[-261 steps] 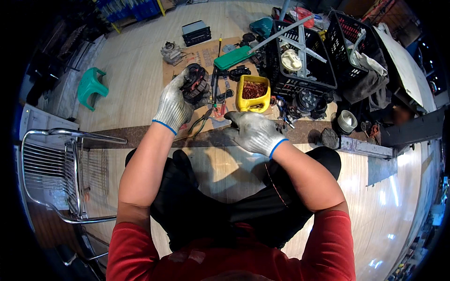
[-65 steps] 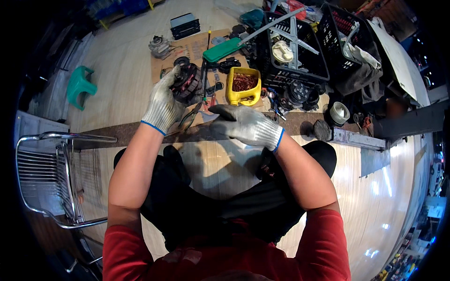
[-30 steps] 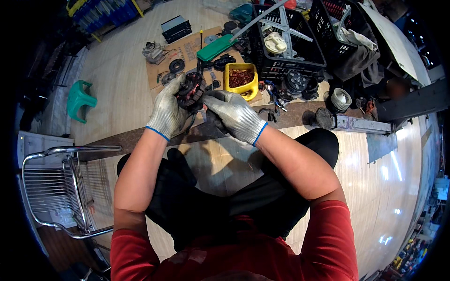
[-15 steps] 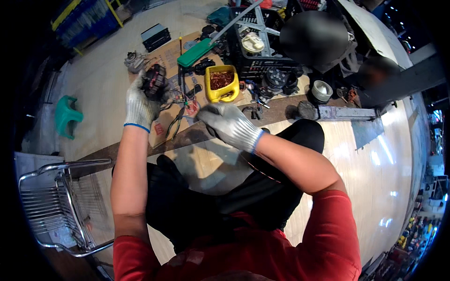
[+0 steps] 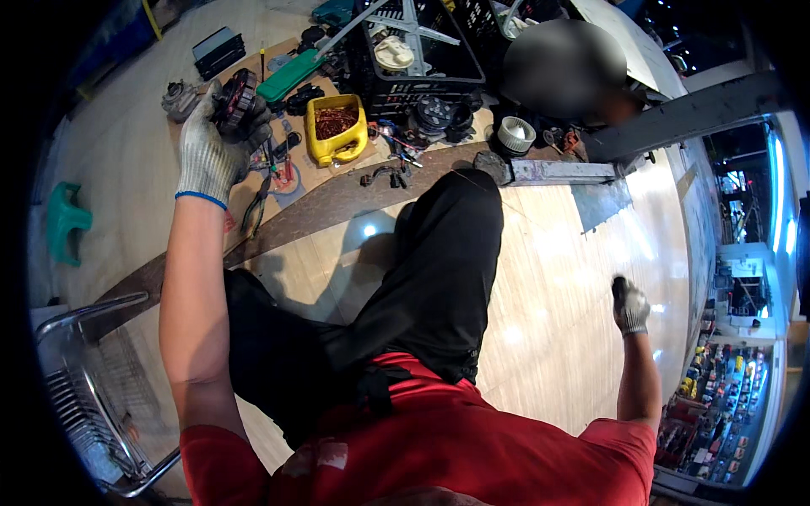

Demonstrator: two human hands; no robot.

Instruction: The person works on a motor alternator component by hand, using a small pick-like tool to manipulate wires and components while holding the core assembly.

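My left hand (image 5: 207,160), in a white knit glove with a blue cuff, is closed around a dark, ring-shaped part with reddish windings (image 5: 236,99), which looks like a motor stator. It holds the part over the cardboard, beside a grey metal housing (image 5: 179,101). Far out to the right, low over the tiled floor, is my gloved right hand (image 5: 629,307). Its fingers look curled and dark; anything in them is too small to make out. A yellow cut-open jug (image 5: 361,135) holding copper-coloured scraps (image 5: 335,122) stands right of the stator. Pliers (image 5: 257,205) lie below my left hand.
Behind the jug stand a green case (image 5: 288,77) and a black crate (image 5: 405,88) with metal parts. A white fan wheel (image 5: 516,134) and a metal beam (image 5: 561,173) lie to the right. At left are a green stool (image 5: 67,221) and a chrome chair (image 5: 89,405).
My right hand has swung from beside the jug far out to the right. My left hand still holds the stator. The view has shifted, so the floor things appear farther left.
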